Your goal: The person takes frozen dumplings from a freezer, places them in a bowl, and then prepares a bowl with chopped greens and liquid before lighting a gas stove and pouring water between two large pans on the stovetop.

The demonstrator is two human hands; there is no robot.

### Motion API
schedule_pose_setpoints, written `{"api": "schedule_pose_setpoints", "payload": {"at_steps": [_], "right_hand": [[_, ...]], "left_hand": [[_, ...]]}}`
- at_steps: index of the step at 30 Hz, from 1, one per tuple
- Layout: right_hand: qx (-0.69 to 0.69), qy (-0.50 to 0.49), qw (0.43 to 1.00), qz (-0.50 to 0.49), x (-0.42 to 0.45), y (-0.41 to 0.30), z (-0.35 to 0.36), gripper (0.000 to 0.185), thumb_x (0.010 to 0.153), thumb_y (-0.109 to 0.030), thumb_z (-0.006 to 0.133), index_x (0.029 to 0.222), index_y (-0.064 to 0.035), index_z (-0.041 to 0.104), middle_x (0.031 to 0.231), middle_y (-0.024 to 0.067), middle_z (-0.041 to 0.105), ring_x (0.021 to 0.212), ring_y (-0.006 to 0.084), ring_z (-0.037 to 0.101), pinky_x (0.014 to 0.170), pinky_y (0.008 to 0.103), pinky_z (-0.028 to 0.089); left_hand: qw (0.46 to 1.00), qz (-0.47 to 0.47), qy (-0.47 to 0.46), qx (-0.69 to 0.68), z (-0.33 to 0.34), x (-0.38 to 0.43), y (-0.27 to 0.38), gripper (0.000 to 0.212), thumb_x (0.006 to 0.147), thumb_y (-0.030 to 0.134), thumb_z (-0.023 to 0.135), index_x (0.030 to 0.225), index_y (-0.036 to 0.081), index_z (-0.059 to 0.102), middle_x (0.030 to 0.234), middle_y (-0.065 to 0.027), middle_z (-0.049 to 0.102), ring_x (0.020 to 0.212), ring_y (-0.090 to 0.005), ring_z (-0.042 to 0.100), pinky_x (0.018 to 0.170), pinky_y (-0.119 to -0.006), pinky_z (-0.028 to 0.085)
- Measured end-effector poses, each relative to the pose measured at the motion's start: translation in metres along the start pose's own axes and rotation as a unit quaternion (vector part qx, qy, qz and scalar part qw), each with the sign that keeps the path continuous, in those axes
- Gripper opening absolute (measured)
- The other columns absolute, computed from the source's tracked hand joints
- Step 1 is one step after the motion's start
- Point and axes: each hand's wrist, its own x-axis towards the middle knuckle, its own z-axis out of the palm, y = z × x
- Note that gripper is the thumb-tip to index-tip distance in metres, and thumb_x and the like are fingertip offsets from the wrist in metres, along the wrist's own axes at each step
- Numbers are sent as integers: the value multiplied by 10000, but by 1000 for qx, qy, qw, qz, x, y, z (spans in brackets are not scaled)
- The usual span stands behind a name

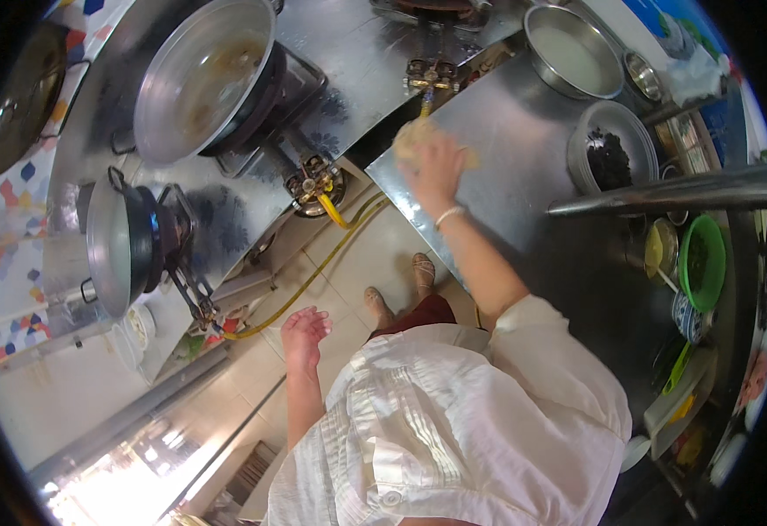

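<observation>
My right hand (435, 172), with a bracelet at its wrist, presses a pale yellowish cloth (418, 139) onto the near corner of a stainless steel table (495, 141). The cloth and fingers are slightly blurred. Lower and to the left, my left hand (304, 335) hangs over the tiled floor with its fingers loosely curled and nothing in it. Left of the cloth, a wide metal wok (206, 85) rests on a gas burner, with brass gas valves (314, 184) below it.
A second wok (110, 243) stands on the left burner. A yellow gas hose (311, 276) hangs below the counter edge. Along the table's far side are a steel bowl of cloudy liquid (571, 56), a clear bowl of dark food (610, 158) and a green bowl (702, 263). A metal post (659, 192) juts over the table.
</observation>
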Motion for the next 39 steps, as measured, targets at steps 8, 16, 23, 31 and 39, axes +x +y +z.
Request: {"api": "schedule_pose_setpoints", "payload": {"at_steps": [8, 16, 23, 31, 39], "right_hand": [[149, -112, 976, -117, -17, 28, 2, 317, 742, -70, 584, 1053, -64, 525, 1118, 149, 491, 1126, 319, 396, 950, 394, 318], [85, -15, 994, -61, -156, 99, -99, 258, 763, 37, 500, 1013, -13, 531, 1106, 182, 482, 1081, 345, 426, 944, 435, 306], [-106, -10, 992, 70, -153, 124, -145, 312, 822, -95, 491, 1122, -10, 510, 1242, 234, 398, 1140, 369, 382, 972, 433, 287], [83, -150, 979, -113, -126, -122, -71, 417, 912, -219, 362, 1238, 40, 373, 1311, 213, 338, 1231, 337, 287, 1029, 400, 209], [297, -306, 727, -539, -245, -404, -52, 516, 883, -296, 364, 1308, -8, 307, 1386, 171, 253, 1302, 347, 174, 1057, 423, 121]], "left_hand": [[998, 32, -48, 13, 7, 0, 11, 174, 827, 106, 508, 940, -24, 533, 803, -133, 604, 641, -183, 592, 573, -285, 484], [998, 25, 10, -56, -64, -9, -19, 138, 823, 118, 518, 853, -14, 545, 735, -94, 587, 586, -156, 574, 504, -257, 470], [993, 73, -15, -86, -123, -3, -13, 123, 828, 110, 510, 872, 9, 564, 768, -87, 603, 621, -171, 586, 567, -282, 480], [980, 135, -42, -142, -183, 6, -1, 334, 838, 287, 530, 965, -22, 538, 829, -110, 591, 673, -172, 582, 572, -264, 472], [835, 97, -328, -431, -184, 21, 20, 522, 905, 423, 354, 1263, 45, 380, 1234, -109, 459, 1116, -244, 443, 931, -410, 354]]}}
